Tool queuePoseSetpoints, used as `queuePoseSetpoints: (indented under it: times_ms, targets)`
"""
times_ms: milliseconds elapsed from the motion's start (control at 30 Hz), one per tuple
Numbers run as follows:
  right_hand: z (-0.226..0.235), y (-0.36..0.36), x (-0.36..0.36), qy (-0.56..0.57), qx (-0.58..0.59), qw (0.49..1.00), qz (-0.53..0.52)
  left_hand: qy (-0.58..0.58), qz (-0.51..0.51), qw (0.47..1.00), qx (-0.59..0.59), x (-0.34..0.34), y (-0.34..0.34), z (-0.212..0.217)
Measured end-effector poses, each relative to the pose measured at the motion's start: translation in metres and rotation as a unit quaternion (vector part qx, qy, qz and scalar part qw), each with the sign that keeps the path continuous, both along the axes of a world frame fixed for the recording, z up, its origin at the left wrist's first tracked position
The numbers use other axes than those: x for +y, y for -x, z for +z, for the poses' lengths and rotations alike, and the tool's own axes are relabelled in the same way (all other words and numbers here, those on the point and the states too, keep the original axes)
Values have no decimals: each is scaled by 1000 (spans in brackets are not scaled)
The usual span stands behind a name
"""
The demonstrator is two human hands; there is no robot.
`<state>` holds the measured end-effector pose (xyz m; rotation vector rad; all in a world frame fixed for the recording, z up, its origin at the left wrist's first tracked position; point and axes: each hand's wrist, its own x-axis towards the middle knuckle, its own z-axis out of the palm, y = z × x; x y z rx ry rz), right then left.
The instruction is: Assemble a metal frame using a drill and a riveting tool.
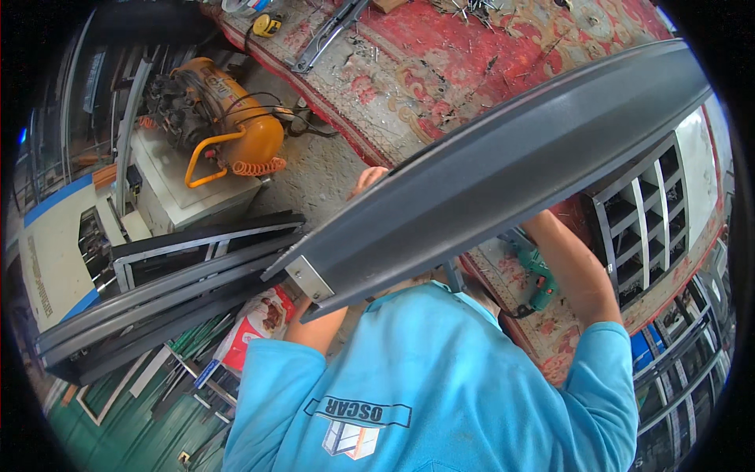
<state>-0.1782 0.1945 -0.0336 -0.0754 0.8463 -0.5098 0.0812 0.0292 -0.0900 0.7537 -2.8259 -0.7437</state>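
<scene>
A long dark grey metal profile (pixel 503 157) crosses the view on a slant, from the lower left up to the upper right. At its lower-left end sits a small pale metal plate (pixel 308 278). Fingers of my left hand (pixel 368 181) curl over the profile's far edge; the rest of that hand is behind it. My right hand (pixel 538 223) reaches in beneath the near edge, so its fingers are out of sight. Close to my right forearm, a green power drill (pixel 539 280) lies on the carpet-covered table (pixel 409 102).
On the table are a yellow tape measure (pixel 267 25), scattered screws (pixel 475 9) and a slatted black frame (pixel 641 224). An orange air compressor (pixel 240 118) stands on a cabinet (pixel 185 169) at left. Metal bars (pixel 173 279) jut in lower left, beside a red-and-white bag (pixel 255 326).
</scene>
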Motion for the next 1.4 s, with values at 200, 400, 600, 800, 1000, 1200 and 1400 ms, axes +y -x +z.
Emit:
queuePoseSetpoints:
  times_ms: [200, 400, 600, 800, 1000, 1200, 1400]
  targets:
    - [-81, -20, 26, 43, 9, 999, -27, -4, -13, 1000, 1, -3, 10, 0]
    - [-82, -30, 24, 66, -5, 998, -19, -6, -13, 1000, -7, -4, 4, -1]
    - [-76, -30, 32, 85, -11, 996, -19, -13, -22, 1000, -8, 5, 11, -2]
    - [-65, -24, 33, 111, -9, 993, -23, -11, -34, 999, -2, 8, 24, 0]
    - [-58, -13, 48, 135, 3, 991, -21, -11, -41, 999, -2, 4, 27, -1]
    - [-29, -27, 39, 161, 89, 983, -2, -20, -36, 999, -6, 8, 28, -5]
    - [-3, -31, 76, 200, 170, 964, 28, -19, -18, 1000, -11, 5, 19, -5]
